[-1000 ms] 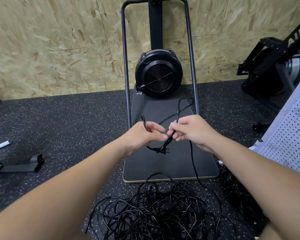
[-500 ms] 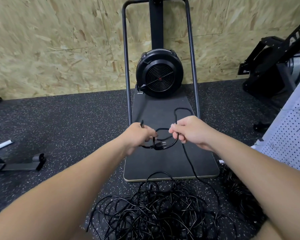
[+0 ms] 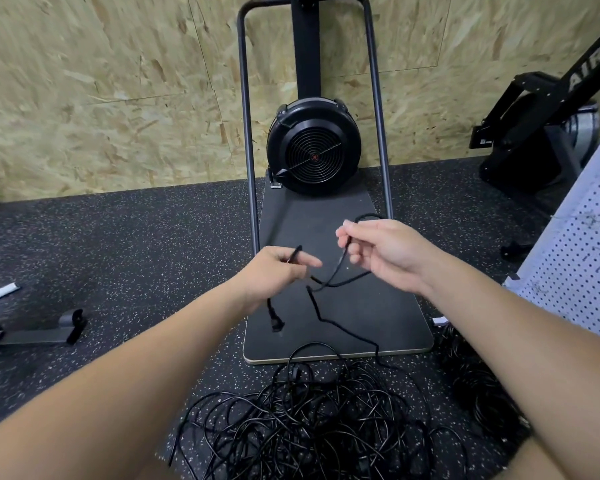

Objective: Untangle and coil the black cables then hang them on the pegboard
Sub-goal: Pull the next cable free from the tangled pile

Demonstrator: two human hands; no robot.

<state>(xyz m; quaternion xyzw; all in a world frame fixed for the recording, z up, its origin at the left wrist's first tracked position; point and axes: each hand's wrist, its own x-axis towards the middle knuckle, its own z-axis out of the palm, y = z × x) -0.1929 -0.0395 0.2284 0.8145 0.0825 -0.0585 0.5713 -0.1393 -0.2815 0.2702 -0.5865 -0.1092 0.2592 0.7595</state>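
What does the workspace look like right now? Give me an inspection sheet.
Surface: dark speckled rubber floor, with a black flat board lying on it.
Job's things: tangled pile of black cables on the floor; white perforated pegboard at right, nothing seen hanging on it.
Clutter: second dark cable heap at right.
Grippers: left hand grips one black cable, its plug end dangling; right hand pinches the same cable in its fingers.
Cables: held cable trails down to the pile.
Surroundings: chipboard wall, black round fan machine.
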